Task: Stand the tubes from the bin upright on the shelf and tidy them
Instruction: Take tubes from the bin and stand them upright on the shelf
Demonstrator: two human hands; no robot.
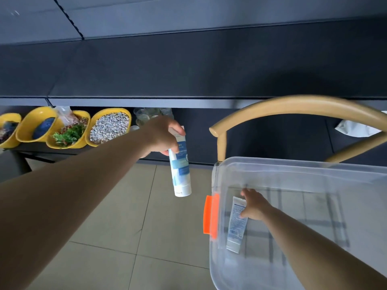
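A: How far is the work, as you judge it?

B: Near the end of the carrying, I think. The clear bin [297,170] has only one tube [236,226] that I can see, flat on the bottom near the wall with the orange latch [210,215]. No tube stands on the dark shelf [188,68] in this view (its top is bare where I can see it), so the standing and tidying are not yet done here.

A: And the hands?

B: The left hand [162,136] is closed around the flat end of a white and blue tube [180,166], up and to the left of the bin, with the cap hanging down. The right hand [254,205] is inside the bin, its fingers [244,192] curled over the top of the lying tube. I cannot tell whether it already grips or only touches.
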